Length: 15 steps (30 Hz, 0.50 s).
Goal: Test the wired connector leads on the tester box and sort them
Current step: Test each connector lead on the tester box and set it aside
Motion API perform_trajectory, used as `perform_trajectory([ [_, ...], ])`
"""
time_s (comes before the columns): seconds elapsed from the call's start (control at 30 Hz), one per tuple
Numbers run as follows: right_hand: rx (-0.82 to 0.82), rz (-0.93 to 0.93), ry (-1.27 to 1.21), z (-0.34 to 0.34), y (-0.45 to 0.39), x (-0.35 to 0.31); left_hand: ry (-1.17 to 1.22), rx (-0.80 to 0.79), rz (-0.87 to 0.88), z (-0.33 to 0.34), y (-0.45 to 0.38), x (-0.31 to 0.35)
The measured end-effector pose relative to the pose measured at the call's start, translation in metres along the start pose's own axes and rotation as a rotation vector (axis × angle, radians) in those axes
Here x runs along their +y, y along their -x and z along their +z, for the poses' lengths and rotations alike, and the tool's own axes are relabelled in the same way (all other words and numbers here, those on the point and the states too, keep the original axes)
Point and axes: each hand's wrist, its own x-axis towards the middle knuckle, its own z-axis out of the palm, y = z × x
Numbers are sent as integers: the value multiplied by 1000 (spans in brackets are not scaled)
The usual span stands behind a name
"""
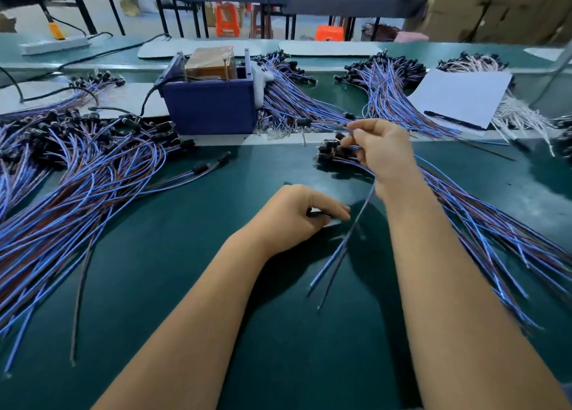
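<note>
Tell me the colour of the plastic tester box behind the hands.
The rectangular plastic tester box is dark blue, seen clearly in the head view.

Open green surface [185, 286] is flanked by lead piles left [77, 177] and right [495, 239]; blue tester box [210, 106] blocks straight ahead.

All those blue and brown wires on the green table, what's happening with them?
A person is working through wired leads by hand. The right hand pinches one blue-and-brown lead, lifting it from the pile of leads at the right, its loose ends dangling over the green table. The left hand rests on the table, fingers curled round something small I cannot make out. The dark blue plastic tester box sits behind, with another big pile at the left.
</note>
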Motion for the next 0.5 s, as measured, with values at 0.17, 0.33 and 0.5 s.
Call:
perform_trajectory([
  [0.17,104,24,432,-43,-19,-6,-64,155,-72,-7,-2,-10],
  [0.33,272,69,993,-29,-11,-12,-285,548,-256,-38,3,-25],
  [0.5,102,-147,956,51,15,-12,-632,589,-794,-77,25,-43],
])
